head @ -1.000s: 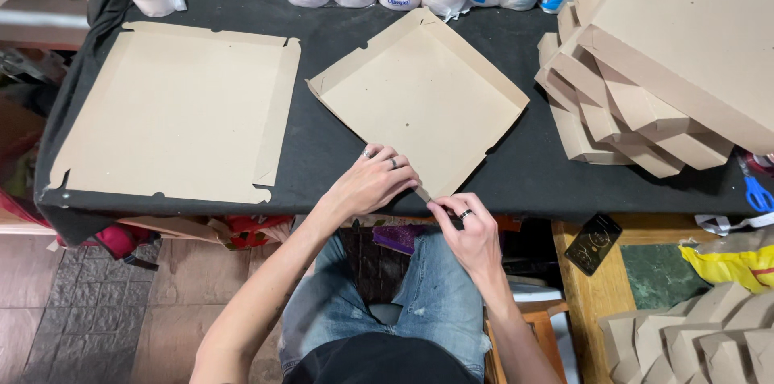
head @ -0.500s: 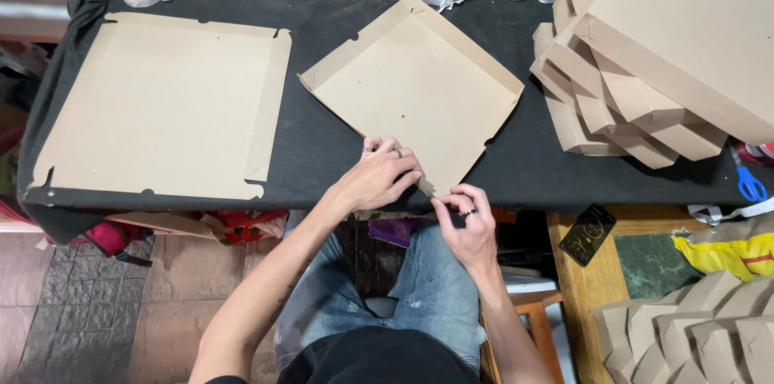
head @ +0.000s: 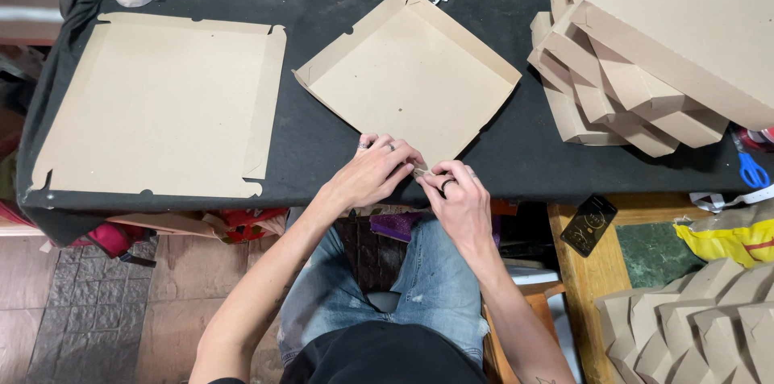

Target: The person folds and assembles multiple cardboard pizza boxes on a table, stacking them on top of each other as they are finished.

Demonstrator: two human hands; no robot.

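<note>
Both hands, the left hand point(head: 372, 174) and right hand point(head: 458, 200), pinched the near corner of the half-folded cardboard box tray point(head: 411, 78) on the black table point(head: 314, 142), seemingly mid corner-fold; locking the tab likely needed firm, aligned pressure

tan cardboard tray point(head: 411, 70), blk tablecloth point(head: 306, 142)

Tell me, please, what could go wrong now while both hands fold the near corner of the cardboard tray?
1. Both hands, left and right, pinch only the near corner of the half-folded tray; its far walls may spring open.
2. That corner overhangs the table edge, so the tray could tip toward the lap.
3. The leaning stack of folded boxes sits close and could slide if bumped.
</note>
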